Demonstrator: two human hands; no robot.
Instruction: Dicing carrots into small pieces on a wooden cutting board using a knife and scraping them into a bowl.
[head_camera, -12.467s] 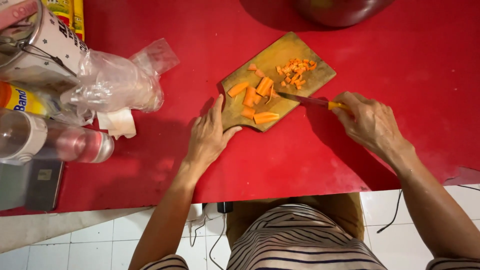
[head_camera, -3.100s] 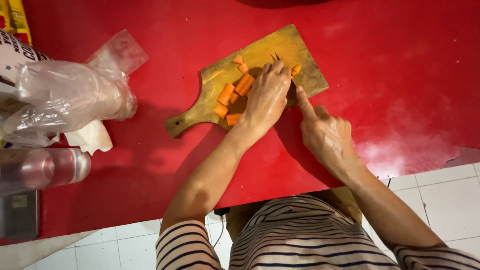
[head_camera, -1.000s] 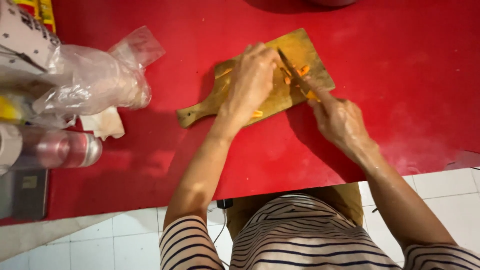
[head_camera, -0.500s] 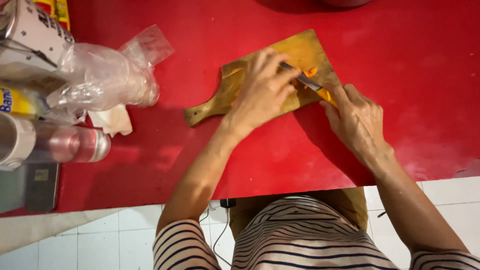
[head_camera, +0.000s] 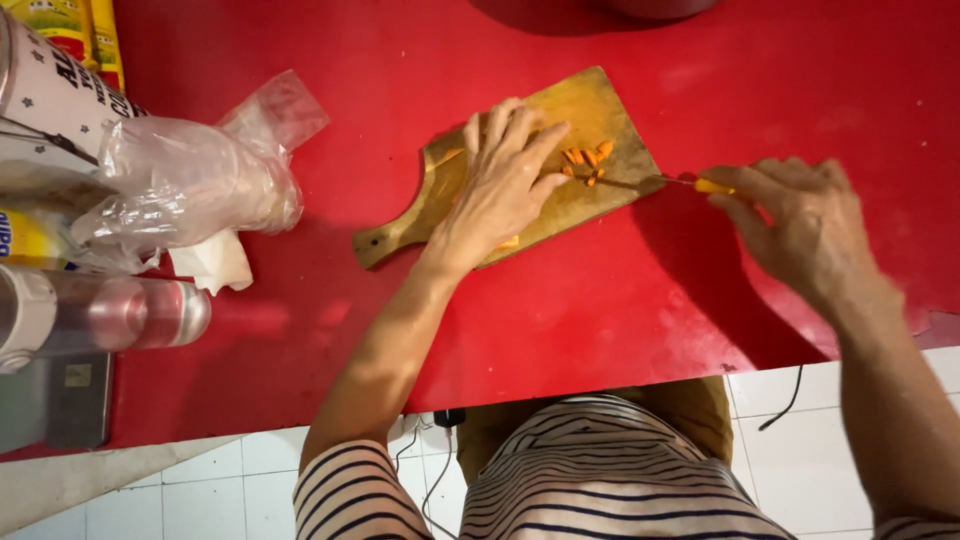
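A glossy red bench (head_camera: 620, 330) is seen from above, with white floor tiles below its near edge. A wooden cutting board (head_camera: 590, 110) lies on it, bearing small orange carrot pieces (head_camera: 585, 160). The left hand (head_camera: 500, 185) is spread flat on the board, covering further pieces. The right hand (head_camera: 800, 225) is closed around the yellow handle of a knife (head_camera: 680, 183), its blade reaching the pieces. They are judged firm, light, prone to roll; best pinned from above.
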